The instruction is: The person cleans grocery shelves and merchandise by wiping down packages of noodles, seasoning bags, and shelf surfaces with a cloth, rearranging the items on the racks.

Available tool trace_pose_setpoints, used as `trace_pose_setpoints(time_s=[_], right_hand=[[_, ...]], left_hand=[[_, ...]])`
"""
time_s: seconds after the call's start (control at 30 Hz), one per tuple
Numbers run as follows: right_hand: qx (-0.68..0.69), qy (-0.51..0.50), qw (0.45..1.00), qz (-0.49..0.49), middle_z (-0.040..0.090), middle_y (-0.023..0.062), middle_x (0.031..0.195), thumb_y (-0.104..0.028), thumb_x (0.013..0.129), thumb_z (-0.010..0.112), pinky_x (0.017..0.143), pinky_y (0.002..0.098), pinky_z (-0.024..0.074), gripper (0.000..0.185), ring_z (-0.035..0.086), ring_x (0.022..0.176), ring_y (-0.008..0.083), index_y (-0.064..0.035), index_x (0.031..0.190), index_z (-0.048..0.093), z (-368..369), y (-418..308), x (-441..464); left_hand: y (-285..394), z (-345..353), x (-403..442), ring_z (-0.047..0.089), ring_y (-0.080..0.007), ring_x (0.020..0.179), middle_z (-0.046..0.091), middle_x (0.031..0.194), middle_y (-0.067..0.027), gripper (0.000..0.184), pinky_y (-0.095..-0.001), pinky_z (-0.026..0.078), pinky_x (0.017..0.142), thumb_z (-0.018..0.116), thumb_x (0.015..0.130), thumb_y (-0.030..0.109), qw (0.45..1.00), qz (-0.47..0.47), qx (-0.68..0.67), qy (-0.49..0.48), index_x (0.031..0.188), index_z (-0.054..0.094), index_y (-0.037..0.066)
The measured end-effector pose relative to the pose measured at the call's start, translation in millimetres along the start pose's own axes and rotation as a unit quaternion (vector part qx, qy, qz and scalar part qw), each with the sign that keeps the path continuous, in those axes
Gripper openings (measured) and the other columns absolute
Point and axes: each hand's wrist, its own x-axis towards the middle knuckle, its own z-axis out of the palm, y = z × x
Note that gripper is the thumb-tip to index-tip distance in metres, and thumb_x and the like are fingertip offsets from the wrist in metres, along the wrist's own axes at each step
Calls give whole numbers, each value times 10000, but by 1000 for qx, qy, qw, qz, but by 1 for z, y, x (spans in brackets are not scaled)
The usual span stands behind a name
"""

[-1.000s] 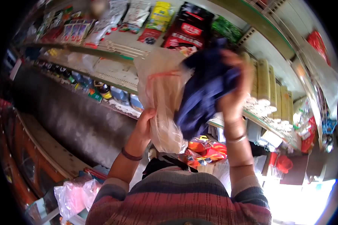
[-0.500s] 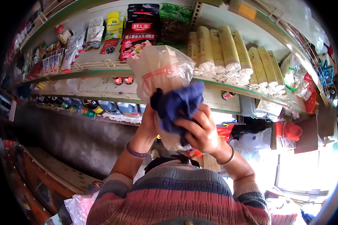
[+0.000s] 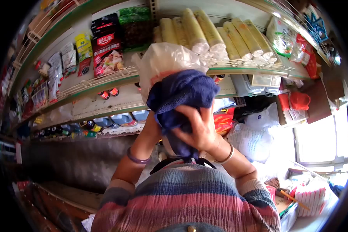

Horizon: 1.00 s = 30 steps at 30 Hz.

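A crumpled dark blue cloth (image 3: 181,92) covers the front of a clear plastic bag (image 3: 170,58) with red print, held up before my chest. My right hand (image 3: 201,129) is closed on the cloth, with its fingers bent into the folds. At the bag's left side is my left hand (image 3: 152,125), which grips it from behind. Most of that hand's fingers are hidden by the cloth and bag. What the bag contains, if anything, cannot be made out.
Yellow wrapped rolls (image 3: 197,31) and seasoning packets (image 3: 106,54) fill the shelf just beyond my hands. Large bottles (image 3: 123,119) stand on a lower shelf. White plastic bags (image 3: 255,135) and a cardboard box (image 3: 315,102) are at the right.
The cloth is now spread wider and higher over the bag, hiding more of it. My right hand has shifted slightly left with the cloth. The view has turned toward the right.
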Motion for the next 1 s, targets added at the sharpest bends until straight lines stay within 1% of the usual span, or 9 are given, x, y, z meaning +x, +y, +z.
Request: trace_pose_setpoints(time_s=[0.23, 0.33, 0.4, 0.5, 0.63, 0.7, 0.77, 0.97, 1.0], right_hand=[[75, 204, 971, 101, 547, 150, 927, -48, 606, 660, 831, 366, 430, 350, 534, 908, 335, -58, 939, 552, -19, 74, 59], [45, 219, 956, 187, 591, 140, 921, -99, 645, 688, 797, 337, 452, 351, 581, 888, 261, -42, 967, 560, -17, 137, 53], [250, 275, 881, 293, 580, 60, 922, -129, 775, 636, 767, 249, 437, 251, 534, 869, 122, -50, 1001, 563, -34, 134, 43], [349, 365, 821, 267, 523, 97, 1076, -104, 831, 555, 818, 295, 464, 409, 548, 909, 172, -44, 1213, 421, -59, 69, 36], [115, 141, 982, 50, 509, 132, 1141, -180, 661, 629, 951, 482, 328, 406, 494, 1060, 313, -93, 1053, 565, -40, 24, 0], [22, -2, 999, -46, 506, 101, 1106, -234, 559, 706, 1002, 545, 261, 415, 438, 1126, 352, -206, 968, 647, -11, 3, -12], [4, -124, 991, -40, 484, 105, 1036, -194, 558, 718, 920, 515, 329, 509, 450, 1043, 338, -223, 1056, 618, 4, -2, -8], [-53, 80, 995, 1, 458, 177, 1067, -37, 594, 642, 892, 463, 392, 486, 458, 1005, 390, -122, 1068, 580, -10, 40, 54], [-52, 86, 994, 35, 472, 184, 1066, -33, 630, 617, 893, 444, 397, 442, 463, 1014, 391, -116, 1062, 580, -15, 54, 63]], left_hand=[[-11, -16, -17, 452, -204, 1170, 394, 1316, -104, 978, -341, 393, 975, 635, 640, 346, 978, -146, 147, -38, 1430, 114, 99], [-7, -5, -21, 440, -213, 1189, 380, 1341, -88, 995, -359, 397, 978, 671, 658, 410, 979, -120, 163, -20, 1431, 129, 98], [-12, 4, -18, 463, -223, 1173, 412, 1334, -94, 860, -374, 411, 969, 570, 790, 545, 990, 19, 127, -66, 1418, 191, 95], [-9, -25, 1, 508, -223, 1127, 475, 1281, -107, 692, -383, 432, 946, 368, 894, 576, 994, -94, -48, 3, 1379, 292, 89], [0, -22, 17, 537, -226, 1088, 511, 1244, -104, 650, -394, 452, 916, 276, 922, 566, 986, -58, -151, 29, 1347, 355, 82], [-2, -9, 15, 456, -234, 1199, 442, 1322, -117, 576, -370, 339, 1041, 320, 950, 472, 983, -67, -140, -96, 1372, 312, 79], [-21, -33, 14, 414, -230, 1233, 407, 1348, -123, 502, -355, 300, 1065, 338, 966, 346, 972, 27, 185, -141, 1377, 297, 60], [-35, -19, 8, 409, -188, 1221, 394, 1349, -105, 437, -315, 338, 1020, 374, 965, 188, 896, 49, 431, -99, 1358, 306, 9], [-37, -10, 5, 381, -188, 1247, 364, 1377, -109, 464, -303, 312, 1032, 361, 969, 209, 952, 26, 294, -85, 1375, 277, 2]])
